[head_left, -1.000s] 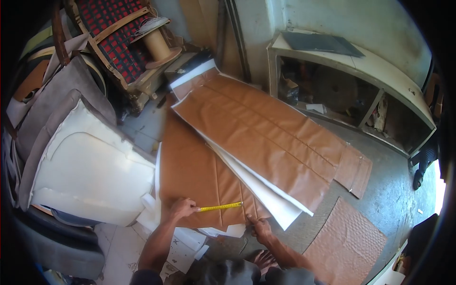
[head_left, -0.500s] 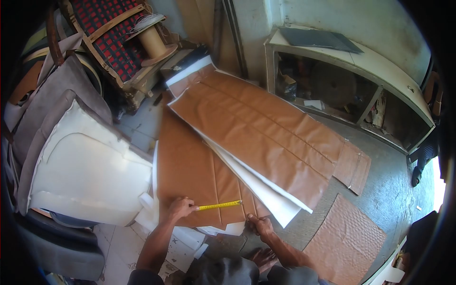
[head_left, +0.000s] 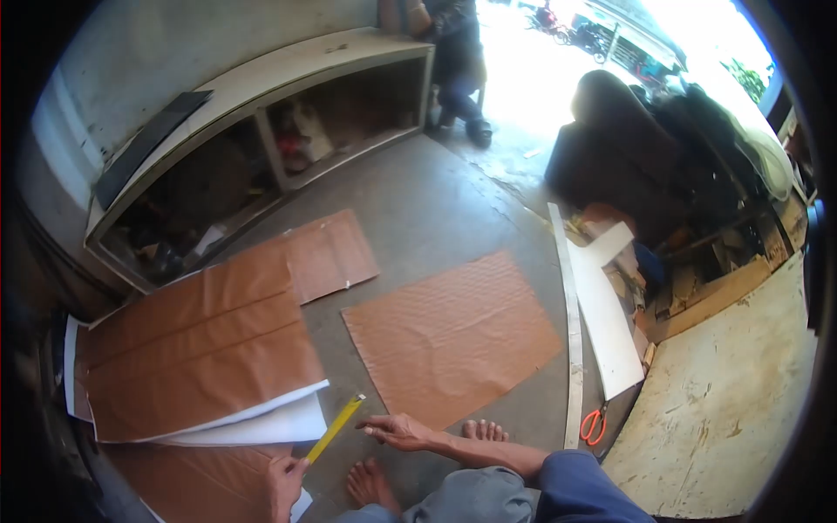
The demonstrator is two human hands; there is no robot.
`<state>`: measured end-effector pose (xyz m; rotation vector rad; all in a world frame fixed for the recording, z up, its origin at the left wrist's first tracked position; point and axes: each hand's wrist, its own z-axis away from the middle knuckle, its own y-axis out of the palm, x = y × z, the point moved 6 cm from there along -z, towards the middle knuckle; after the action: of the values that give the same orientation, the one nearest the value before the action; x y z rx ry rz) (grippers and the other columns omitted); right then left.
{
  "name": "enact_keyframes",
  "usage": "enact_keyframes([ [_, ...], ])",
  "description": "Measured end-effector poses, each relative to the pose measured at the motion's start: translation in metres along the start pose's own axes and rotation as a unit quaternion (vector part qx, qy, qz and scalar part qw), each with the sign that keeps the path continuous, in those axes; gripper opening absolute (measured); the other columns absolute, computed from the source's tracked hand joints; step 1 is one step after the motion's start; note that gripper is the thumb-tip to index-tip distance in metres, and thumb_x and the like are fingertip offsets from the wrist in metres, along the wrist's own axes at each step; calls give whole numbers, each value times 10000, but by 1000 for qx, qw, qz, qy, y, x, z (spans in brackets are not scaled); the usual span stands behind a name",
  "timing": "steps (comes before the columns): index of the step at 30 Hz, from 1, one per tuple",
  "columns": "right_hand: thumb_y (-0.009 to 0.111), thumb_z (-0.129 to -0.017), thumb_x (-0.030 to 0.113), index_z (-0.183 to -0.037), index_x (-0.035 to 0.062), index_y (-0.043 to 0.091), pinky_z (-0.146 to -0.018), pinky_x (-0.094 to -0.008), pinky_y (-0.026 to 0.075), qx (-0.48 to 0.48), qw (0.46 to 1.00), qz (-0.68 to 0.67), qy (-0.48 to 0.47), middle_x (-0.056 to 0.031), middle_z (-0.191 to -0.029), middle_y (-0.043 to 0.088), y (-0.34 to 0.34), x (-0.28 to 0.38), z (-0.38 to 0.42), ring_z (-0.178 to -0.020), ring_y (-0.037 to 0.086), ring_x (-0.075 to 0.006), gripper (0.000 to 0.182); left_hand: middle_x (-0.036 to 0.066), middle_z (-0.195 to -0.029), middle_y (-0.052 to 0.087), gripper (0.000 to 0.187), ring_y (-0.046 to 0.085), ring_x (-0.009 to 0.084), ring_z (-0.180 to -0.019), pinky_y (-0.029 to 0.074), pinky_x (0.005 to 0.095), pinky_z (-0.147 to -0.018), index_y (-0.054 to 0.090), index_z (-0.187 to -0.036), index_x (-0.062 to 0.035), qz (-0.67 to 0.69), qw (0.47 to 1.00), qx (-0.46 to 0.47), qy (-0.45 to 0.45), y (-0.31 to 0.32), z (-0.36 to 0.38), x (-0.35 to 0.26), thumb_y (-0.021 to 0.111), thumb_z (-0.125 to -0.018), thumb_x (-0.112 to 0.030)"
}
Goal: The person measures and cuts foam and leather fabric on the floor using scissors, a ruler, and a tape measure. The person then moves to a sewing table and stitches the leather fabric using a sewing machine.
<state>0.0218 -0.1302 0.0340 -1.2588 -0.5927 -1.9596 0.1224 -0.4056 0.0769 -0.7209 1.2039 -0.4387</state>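
A yellow tape [head_left: 334, 427] is being gripped at its near end by the left hand [head_left: 283, 481], fingers closed round it, and is being held slanted up to the right above the floor [head_left: 436, 209], its far tip ending just beside the white foam [head_left: 261, 427]. The right hand [head_left: 394, 430] is being held out flat and empty, fingers stretched loosely toward the tape's tip, near it but not touching as far as can be told. Two bare feet [head_left: 375, 479] are being rested on the floor just below the right hand, with grey trousers and a blue knee at the bottom edge. A stack of tan sheets [head_left: 200, 349] backed by the foam is lying to the left, another tan piece [head_left: 192, 479] showing under the left hand. A separate textured tan sheet [head_left: 449, 336] is lying flat just beyond the right hand. A long white strip [head_left: 571, 331] and a white panel [head_left: 606, 322] are lying to the right, with orange scissors [head_left: 594, 424] at the strip's near end. A low shelf unit [head_left: 261, 113] is standing against the wall, a dark board [head_left: 144, 148] on top. Another person [head_left: 458, 52] is being partly seen by the bright doorway.
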Motion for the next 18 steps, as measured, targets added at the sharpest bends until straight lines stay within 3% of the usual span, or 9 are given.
enact_keyframes([
  [2, 508, -1049, 383, -1365, 100, 595, -907, -432, 523, -56, 992, 116, -11, -212, -1159, 699, -29, -7, 28, -1059, 688, -333, 433, 171, -722, 632, 290, 617, 350, -705, 475, 451, -654, 739, -762, -40, -73, 994, 75, 35, 45, -42, -77, 774, -828, -321],
  [3, 503, -1049, 374, -1328, 78, 610, -876, -461, 524, -76, 993, 86, 23, -213, -1115, 707, -39, -5, 44, -1032, 683, -396, 420, 190, -727, 635, 330, 620, 363, -705, 476, 462, -652, 739, -762, -46, -76, 990, 101, 61, 73, -62, -97, 765, -826, -369],
  [6, 503, -1048, 362, -1328, 82, 608, -867, -470, 520, -171, 983, 50, -46, -222, -1083, 707, -58, -45, 78, -1027, 682, -401, 409, 222, -750, 643, 421, 626, 404, -756, 481, 484, -689, 717, -756, -21, -102, 978, 143, 110, 156, -105, -155, 731, -835, -433],
  [9, 481, -1041, 418, -1318, 86, 610, -889, -493, 511, -175, 982, 31, 69, -223, -1099, 704, -82, -41, 135, -1055, 666, -418, 451, 227, -762, 646, 440, 627, 410, -783, 484, 495, -716, 716, -772, -12, -121, 969, 173, 126, 224, -123, -186, 719, -841, -447],
  [10, 470, -1039, 435, -1312, 85, 611, -900, -497, 509, -176, 975, 31, 133, -225, -1106, 702, -90, -49, 150, -1066, 661, -426, 466, 229, -766, 647, 446, 628, 410, -796, 485, 501, -731, 717, -781, -10, -128, 967, 189, 116, 239, -126, -192, 715, -843, -451],
  [13, 455, -1031, 440, -1285, 83, 626, -925, -505, 509, -238, 958, 19, 156, -231, -1126, 699, -98, -92, 179, -1082, 651, -446, 470, 233, -811, 652, 439, 629, 404, -817, 484, 509, -755, 721, -785, -12, -160, 959, 201, 119, 263, -122, -204, 710, -846, -447],
  [18, 469, -1018, 388, -1250, 63, 646, -936, -506, 514, -239, 960, -20, 146, -246, -1144, 694, -117, -114, 206, -1084, 647, -459, 437, 218, -839, 640, 408, 638, 399, -865, 494, 504, -771, 744, -840, -24, -175, 953, 228, 95, 275, -118, -216, 713, -850, -431],
])
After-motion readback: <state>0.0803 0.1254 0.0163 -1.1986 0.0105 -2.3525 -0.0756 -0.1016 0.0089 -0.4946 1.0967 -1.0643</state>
